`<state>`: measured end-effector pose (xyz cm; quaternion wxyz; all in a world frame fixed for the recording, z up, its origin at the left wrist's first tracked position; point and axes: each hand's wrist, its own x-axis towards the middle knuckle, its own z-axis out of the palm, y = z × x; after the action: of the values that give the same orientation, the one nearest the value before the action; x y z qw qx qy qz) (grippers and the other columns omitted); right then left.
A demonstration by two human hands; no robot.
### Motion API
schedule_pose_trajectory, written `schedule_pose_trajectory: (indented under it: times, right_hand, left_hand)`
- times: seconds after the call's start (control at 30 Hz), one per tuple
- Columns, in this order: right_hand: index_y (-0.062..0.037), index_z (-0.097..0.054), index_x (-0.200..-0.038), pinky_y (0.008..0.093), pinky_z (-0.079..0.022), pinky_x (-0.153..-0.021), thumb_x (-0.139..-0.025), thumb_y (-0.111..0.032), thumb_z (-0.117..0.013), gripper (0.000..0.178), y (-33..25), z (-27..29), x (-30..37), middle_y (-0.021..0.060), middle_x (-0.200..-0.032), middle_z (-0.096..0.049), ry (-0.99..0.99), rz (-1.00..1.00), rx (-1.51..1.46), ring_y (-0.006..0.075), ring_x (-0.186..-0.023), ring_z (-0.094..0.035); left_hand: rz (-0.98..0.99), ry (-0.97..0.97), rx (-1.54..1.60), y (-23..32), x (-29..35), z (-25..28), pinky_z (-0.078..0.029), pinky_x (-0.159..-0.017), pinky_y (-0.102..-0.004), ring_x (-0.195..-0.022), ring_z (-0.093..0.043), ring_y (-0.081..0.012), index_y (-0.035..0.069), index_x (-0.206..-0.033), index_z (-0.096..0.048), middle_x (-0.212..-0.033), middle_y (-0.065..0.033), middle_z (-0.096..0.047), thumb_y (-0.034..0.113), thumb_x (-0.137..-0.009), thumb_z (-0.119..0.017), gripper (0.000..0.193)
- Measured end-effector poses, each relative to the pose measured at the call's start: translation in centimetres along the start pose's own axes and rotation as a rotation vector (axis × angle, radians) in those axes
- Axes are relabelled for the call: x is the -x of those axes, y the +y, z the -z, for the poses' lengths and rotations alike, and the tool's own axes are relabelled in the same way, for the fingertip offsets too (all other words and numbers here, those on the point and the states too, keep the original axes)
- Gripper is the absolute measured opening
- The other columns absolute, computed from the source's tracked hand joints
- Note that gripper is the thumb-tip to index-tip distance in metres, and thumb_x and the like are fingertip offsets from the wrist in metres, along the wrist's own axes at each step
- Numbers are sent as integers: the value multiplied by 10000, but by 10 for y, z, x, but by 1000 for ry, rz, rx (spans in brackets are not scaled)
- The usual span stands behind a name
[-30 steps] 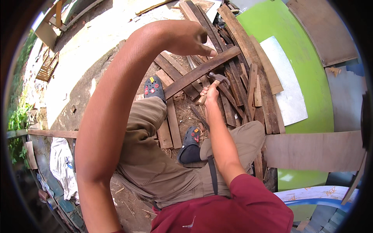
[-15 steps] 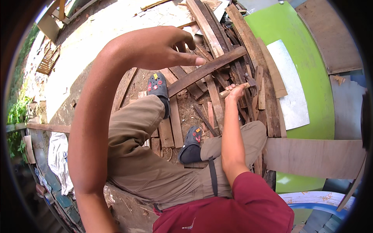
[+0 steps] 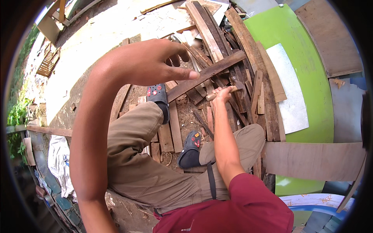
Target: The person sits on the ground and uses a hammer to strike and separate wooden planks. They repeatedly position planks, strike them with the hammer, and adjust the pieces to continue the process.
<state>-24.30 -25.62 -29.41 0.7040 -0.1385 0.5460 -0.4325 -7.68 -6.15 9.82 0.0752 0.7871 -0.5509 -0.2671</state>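
My right hand (image 3: 222,94) is wrapped round the wooden handle of a claw hammer (image 3: 234,89). Its dark metal head is over the pile of boards, to the right of my fist. Slanting across the pile is a dark wooden plank (image 3: 213,72), its lower left end by my left shoe (image 3: 157,94). My left hand (image 3: 168,61) hovers over this plank in the picture, thumb stretched out and fingers loosely bent, with nothing visible in it. Whether the thumb touches the plank cannot be made out.
Loose boards (image 3: 206,29) lie heaped around my feet and away to the far right. A green panel (image 3: 316,85) with a pale metal sheet (image 3: 289,89) on it is at the right. White cloth (image 3: 59,165) hangs at the left, and a wooden crate (image 3: 48,60) stands far left.
My right hand and the hammer have moved left and slightly nearer the slanted plank. My left hand sits lower in the picture, and the view has shifted a little.
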Motion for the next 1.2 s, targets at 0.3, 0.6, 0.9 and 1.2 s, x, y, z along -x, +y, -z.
schedule_pose_trajectory:
  times: [0.3,0.6,0.9,1.2]
  right_hand:
    - [-108,-417,-815,311,-370,-405,-1053,-546,-402,499,2,-2,23,11,-618,-443,-167,-12,94,123,-457,-416]
    - [-95,-421,-839,294,-349,-396,-1051,-521,-424,477,7,14,28,11,-642,-439,-271,-141,287,117,-456,-408]
    - [-90,-414,-883,298,-364,-401,-1060,-513,-394,459,26,-21,46,21,-619,-435,-391,-211,384,124,-453,-409]
    - [-42,-488,-849,306,-402,-401,-1038,-497,-474,492,29,20,37,50,-615,-500,-403,173,1018,146,-445,-466]
  left_hand:
    - [-36,61,31,-8,-2,7,-542,-876,-395,-1030,-690,-264,71,-1250,-658,-1103,-140,-723,590,-923,-633,614]
    - [-85,123,74,-9,2,11,-552,-878,-399,-1000,-711,-323,-9,-1167,-693,-1059,-219,-725,609,-896,-652,676]
    - [-38,67,31,6,-1,13,-545,-884,-394,-1008,-698,-278,33,-1232,-667,-1079,-169,-726,603,-906,-649,656]
    - [24,73,-52,-12,3,8,-534,-932,-419,-1089,-677,-286,66,-1262,-658,-1166,-141,-710,626,-908,-626,664]
